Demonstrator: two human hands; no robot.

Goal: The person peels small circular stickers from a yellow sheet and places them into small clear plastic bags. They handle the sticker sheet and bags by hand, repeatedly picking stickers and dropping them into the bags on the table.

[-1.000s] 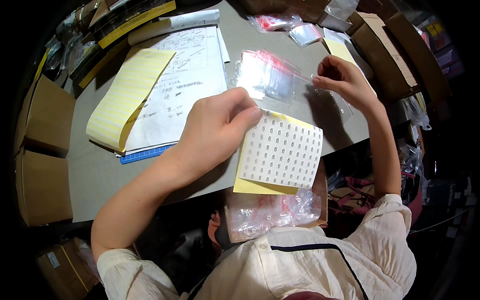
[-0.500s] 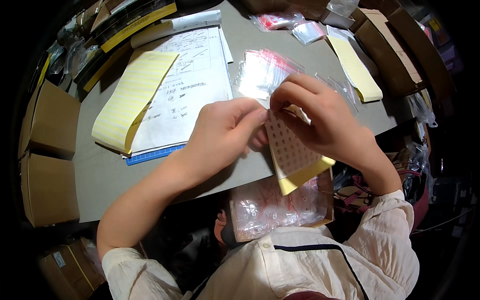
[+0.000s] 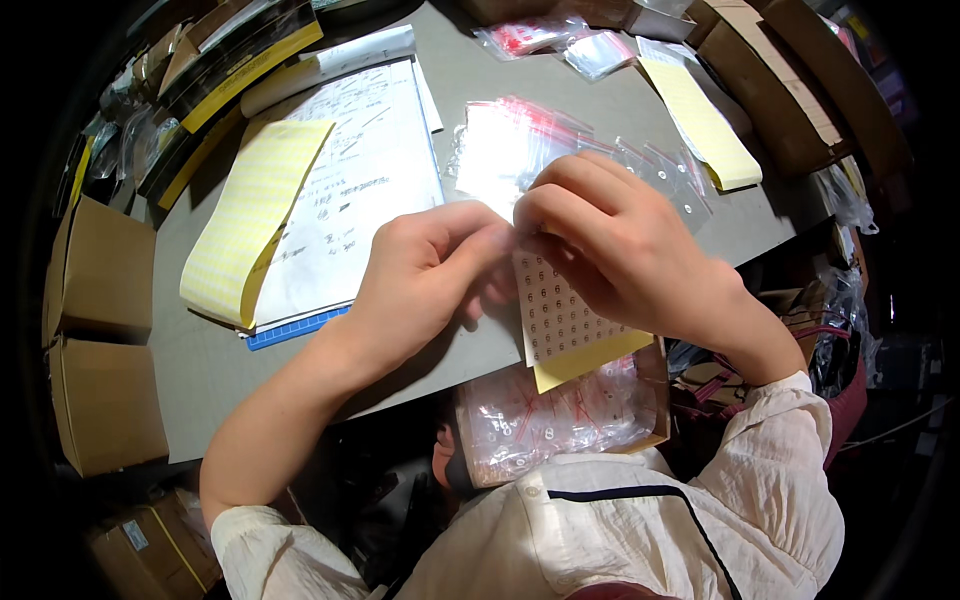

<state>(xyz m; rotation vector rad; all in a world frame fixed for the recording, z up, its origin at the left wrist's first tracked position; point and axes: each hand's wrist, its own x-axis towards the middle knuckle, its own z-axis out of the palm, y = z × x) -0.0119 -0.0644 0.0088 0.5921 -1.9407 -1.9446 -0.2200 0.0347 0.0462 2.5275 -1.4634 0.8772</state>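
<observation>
Left hand (image 3: pixel 425 268) at mid-bench, thumb and forefinger brought together in a pinch at the upper left corner of a white sticker sheet (image 3: pixel 562 318); remaining fingers loosely curled beneath. Right hand (image 3: pixel 635 245) arched over the sheet's upper part, fingers bent inward, tips meeting the left's. Those right tips are mostly hidden, so I cannot tell whether they grip the sheet, a single label or nothing.

Sheet hangs tilted from the pinch, rows of small dark printed figures on its face, yellow backing (image 3: pixel 592 362) showing along the bottom. Its lower end overhangs the front edge of the grey table (image 3: pixel 225 400), above an open cardboard box (image 3: pixel 657 400) of clear bags with red strips (image 3: pixel 540 410).

Just beyond the hands: a fanned pile of clear zip bags (image 3: pixel 495 150), red along the top. Right of these, further flat clear bags (image 3: pixel 688 190) bearing small pale round marks. Left side: handwritten papers (image 3: pixel 385 150), a curled yellow label strip (image 3: pixel 255 220) partly over them, blue mat (image 3: pixel 298 328) peeping out below. Far right, another yellow strip (image 3: pixel 708 125) beside a brown carton (image 3: pixel 780 90).
</observation>
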